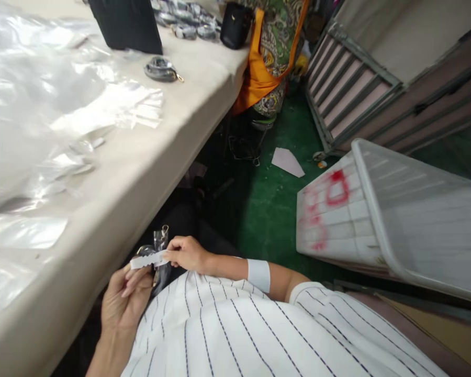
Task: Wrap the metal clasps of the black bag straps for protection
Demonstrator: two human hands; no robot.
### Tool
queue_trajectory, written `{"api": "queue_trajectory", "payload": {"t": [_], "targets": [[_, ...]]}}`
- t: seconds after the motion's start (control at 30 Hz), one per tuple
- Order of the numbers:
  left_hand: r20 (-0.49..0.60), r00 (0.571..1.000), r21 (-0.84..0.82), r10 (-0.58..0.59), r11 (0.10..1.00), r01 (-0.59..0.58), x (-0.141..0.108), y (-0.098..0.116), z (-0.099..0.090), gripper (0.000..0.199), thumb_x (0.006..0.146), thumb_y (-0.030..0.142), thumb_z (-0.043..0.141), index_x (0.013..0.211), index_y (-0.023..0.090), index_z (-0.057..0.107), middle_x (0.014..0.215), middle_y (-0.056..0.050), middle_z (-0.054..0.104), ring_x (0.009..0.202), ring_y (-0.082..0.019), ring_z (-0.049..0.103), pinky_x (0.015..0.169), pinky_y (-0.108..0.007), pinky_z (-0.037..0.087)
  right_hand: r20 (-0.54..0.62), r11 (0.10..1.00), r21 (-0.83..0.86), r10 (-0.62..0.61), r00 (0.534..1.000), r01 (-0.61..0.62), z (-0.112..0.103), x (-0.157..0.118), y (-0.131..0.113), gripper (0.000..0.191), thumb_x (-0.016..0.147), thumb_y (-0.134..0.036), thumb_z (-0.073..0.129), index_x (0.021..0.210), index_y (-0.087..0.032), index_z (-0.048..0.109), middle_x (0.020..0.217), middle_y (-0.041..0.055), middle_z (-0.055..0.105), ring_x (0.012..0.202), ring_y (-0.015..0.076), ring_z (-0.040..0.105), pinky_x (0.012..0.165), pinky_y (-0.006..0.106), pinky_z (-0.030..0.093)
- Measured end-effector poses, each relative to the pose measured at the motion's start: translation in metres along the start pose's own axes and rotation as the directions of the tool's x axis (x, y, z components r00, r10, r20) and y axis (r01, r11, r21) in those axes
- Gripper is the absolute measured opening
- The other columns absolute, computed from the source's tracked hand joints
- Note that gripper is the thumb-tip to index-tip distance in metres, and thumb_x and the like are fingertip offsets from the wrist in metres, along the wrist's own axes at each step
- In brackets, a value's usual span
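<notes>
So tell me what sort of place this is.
Probably a small packing workshop. Clear plastic bags lie spread over a long table, a white crate stands on the green floor, and both hands, left and right, hold a bagged item with a white strip.

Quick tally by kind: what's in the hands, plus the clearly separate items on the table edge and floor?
White paper strip, pinched between left hand and right hand: 1
Clear packet with metal clip, at the hands: 1
Bagged strap with clasp on table: 1
Black pouch: 1
White slatted bin: 1
Paper scrap on floor: 1
Total: 6
</notes>
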State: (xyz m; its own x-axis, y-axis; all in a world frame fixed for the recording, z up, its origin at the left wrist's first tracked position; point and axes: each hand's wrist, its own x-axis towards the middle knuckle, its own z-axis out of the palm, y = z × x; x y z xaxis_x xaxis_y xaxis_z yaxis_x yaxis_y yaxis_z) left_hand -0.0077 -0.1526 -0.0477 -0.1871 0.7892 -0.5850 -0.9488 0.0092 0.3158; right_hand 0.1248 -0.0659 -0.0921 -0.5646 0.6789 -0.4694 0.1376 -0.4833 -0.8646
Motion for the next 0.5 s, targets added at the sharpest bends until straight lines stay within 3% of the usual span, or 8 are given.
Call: {"api": "queue_trajectory", "payload": {"t": [0.13, 0.2, 0.33, 0.43, 0.5], "targets": [[0.093, 0.996, 0.028, -0.004, 1.000, 0.002, 0.003, -0.004, 0.000, 0.026, 0.072, -0.006, 0.060, 0.080, 0.015, 0.047, 0.058, 0.010, 0.048, 0.038, 0.002, 0.043, 0.042, -0.006, 0.042, 0.030, 0.998, 0.056, 0.014, 0.999, -0.015, -0.002, 0.000, -0.006, 0.044, 0.071, -0.050, 0.081, 0.066, -0.014, 0.056, 0.057, -0.0053, 0.053, 0.052, 0.0073, 0.050, 0.054, 0.021, 0.044], [0.118, 0.993, 0.175, -0.005, 0.984, -0.016, 0.007, -0.005, 0.001, 0.024, 0.073, 0.001, 0.069, 0.080, 0.014, 0.050, 0.057, 0.010, 0.048, 0.037, 0.002, 0.039, 0.040, -0.007, 0.040, 0.057, 0.995, 0.085, 0.042, 0.997, -0.047, -0.005, 0.001, -0.007, 0.049, 0.067, -0.056, 0.083, 0.068, -0.014, 0.057, 0.059, -0.0046, 0.056, 0.053, 0.0084, 0.053, 0.057, 0.023, 0.048], [0.148, 0.988, 0.584, -0.046, 0.811, -0.050, 0.012, -0.003, 0.011, 0.028, 0.076, 0.031, 0.079, 0.078, 0.016, 0.057, 0.055, 0.008, 0.043, 0.037, -0.001, 0.035, 0.040, -0.015, 0.039, 0.027, 0.994, 0.103, 0.044, 0.999, -0.046, -0.008, -0.002, -0.009, 0.058, 0.056, -0.063, 0.085, 0.074, -0.014, 0.059, 0.063, -0.0036, 0.058, 0.057, 0.0090, 0.055, 0.061, 0.024, 0.048], [0.141, 0.988, 0.657, -0.056, 0.752, -0.051, 0.017, -0.005, 0.026, 0.038, 0.070, 0.046, 0.082, 0.072, 0.018, 0.057, 0.053, 0.007, 0.039, 0.039, -0.003, 0.032, 0.041, -0.017, 0.034, -0.020, 0.975, 0.220, 0.015, 1.000, -0.010, -0.011, -0.003, -0.012, 0.071, 0.045, -0.066, 0.088, 0.087, -0.013, 0.065, 0.071, -0.0025, 0.059, 0.062, 0.0080, 0.053, 0.063, 0.022, 0.044], [0.079, 0.991, 0.688, -0.111, 0.725, 0.026, 0.029, -0.007, 0.038, 0.044, 0.061, 0.050, 0.087, 0.066, 0.019, 0.057, 0.048, 0.007, 0.037, 0.038, -0.004, 0.030, 0.040, -0.019, 0.030, 0.067, 0.936, 0.352, -0.021, 0.998, -0.004, -0.017, 0.002, -0.013, 0.072, 0.044, -0.066, 0.089, 0.088, -0.012, 0.070, 0.071, -0.0017, 0.059, 0.063, 0.0066, 0.050, 0.065, 0.021, 0.040]]}}
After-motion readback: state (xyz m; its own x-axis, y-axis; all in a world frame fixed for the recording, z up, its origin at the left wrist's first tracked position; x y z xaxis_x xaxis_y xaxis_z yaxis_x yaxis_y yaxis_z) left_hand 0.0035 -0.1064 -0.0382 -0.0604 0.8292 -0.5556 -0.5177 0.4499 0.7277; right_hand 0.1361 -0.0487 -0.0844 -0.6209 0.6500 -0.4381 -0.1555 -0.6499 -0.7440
